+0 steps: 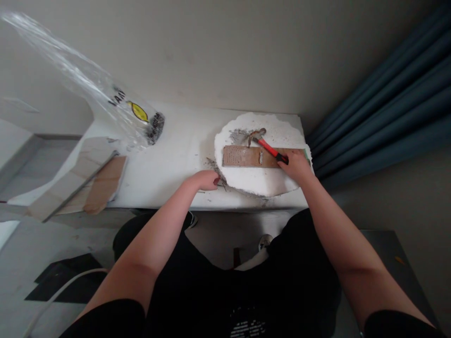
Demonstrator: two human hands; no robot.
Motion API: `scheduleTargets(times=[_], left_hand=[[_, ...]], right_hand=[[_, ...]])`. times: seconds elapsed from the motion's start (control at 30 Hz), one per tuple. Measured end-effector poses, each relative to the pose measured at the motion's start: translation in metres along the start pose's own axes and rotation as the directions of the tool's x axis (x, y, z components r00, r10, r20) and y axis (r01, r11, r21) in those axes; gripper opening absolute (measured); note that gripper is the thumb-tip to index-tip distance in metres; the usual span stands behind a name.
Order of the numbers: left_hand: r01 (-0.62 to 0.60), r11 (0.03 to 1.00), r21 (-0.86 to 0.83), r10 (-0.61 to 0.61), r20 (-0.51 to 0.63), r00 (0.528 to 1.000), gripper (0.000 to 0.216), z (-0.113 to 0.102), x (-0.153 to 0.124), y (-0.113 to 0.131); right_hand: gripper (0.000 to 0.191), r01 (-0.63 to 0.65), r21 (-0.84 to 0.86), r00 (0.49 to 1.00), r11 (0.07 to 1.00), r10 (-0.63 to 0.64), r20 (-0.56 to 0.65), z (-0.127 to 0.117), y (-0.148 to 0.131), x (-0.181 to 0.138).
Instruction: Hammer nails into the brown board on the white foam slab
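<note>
My right hand [296, 164] is wrapped around the black grip end of a claw hammer [269, 148] with a red handle. The hammer lies slantwise across a narrow brown board [243, 156], its head toward the board's far edge. Under the board is a rough-edged white slab [262, 180]. My left hand [207, 180] is at the slab's left edge, fingers curled in at a heap of thin dark nails [213, 165]; what they hold is hidden. On the slab, a dark scatter of small bits [241, 136] lies beside the hammer head.
On the white table [176, 173], a clear plastic bag [137, 112] with dark contents at its bottom stands at the left. Broken brown boards [105, 185] and a thin grey bar [81, 185] overhang the front-left edge. A blue curtain [387, 103] hangs at the right.
</note>
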State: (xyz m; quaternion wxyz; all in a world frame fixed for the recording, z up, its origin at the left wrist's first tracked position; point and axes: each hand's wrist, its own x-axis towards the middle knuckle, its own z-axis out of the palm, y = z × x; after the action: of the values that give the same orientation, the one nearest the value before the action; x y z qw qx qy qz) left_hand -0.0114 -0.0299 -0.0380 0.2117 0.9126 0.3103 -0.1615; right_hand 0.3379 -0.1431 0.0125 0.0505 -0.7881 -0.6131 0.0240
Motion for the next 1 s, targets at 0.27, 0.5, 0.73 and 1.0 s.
scheduleTargets(times=[0.27, 0.5, 0.73, 1.0], left_hand=[[0.066, 0.984, -0.164, -0.089, -0.132, 0.987, 0.009, -0.016, -0.010, -0.024], [-0.221, 0.804, -0.553, -0.253, -0.653, 0.713, 0.010, -0.034, -0.005, 0.008], [-0.290, 0.769, -0.569, -0.208, -0.652, 0.729, 0.008, -0.029, 0.013, 0.029], [-0.173, 0.836, -0.521, -0.215, -0.600, 0.770, 0.011, -0.028, 0.012, 0.028]], right_hand=[[0.036, 0.017, -0.010, 0.999, 1.000, -0.018, -0.042, 0.005, -0.011, 0.006], [0.036, 0.034, -0.103, 0.998, 0.994, -0.040, -0.057, -0.002, -0.017, 0.008], [0.035, 0.011, -0.101, 1.000, 0.995, -0.012, -0.017, -0.001, -0.018, 0.009], [0.034, 0.007, -0.048, 1.000, 0.999, -0.007, -0.014, -0.002, -0.019, 0.008]])
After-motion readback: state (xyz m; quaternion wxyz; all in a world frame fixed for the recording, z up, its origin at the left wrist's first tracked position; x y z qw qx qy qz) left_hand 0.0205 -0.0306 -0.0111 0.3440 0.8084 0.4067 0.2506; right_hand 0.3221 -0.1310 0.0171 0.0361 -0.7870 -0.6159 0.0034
